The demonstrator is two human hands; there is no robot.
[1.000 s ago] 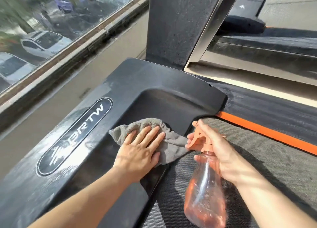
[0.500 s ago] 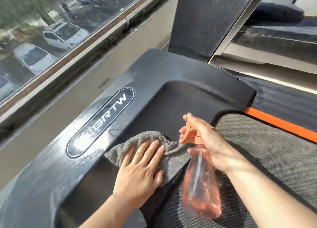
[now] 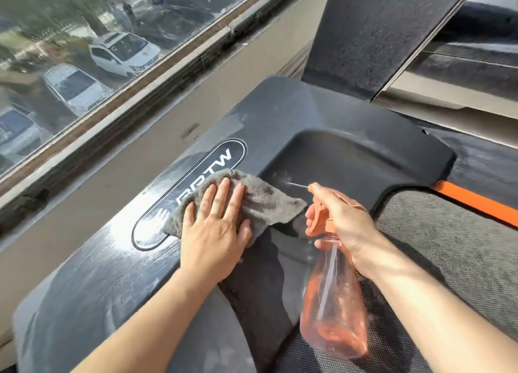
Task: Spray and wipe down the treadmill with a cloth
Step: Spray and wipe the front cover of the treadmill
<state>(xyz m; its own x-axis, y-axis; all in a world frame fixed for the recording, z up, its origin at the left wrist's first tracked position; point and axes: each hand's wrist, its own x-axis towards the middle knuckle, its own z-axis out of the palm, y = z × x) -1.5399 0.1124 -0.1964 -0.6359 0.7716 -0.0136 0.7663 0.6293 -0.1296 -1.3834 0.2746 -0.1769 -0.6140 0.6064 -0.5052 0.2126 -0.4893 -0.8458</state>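
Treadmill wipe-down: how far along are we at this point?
Early to midway, I'd judge. Done: the motor cover beside the logo badge shows shiny wipe streaks. In hand: the left hand presses the cloth flat over the badge, while the right hand grips the spray bottle, squirting a thin jet into the cover's recess. Left: the upright post and side rail look dusty; the belt looks untouched.

Hard daylight, wide-angle view.
Sun comes through the window (image 3: 84, 64) on the left and glares white off the black treadmill cover (image 3: 92, 260). Dark shadows lie under the arms, straight edges bow near the borders, and the cars outside look soft.
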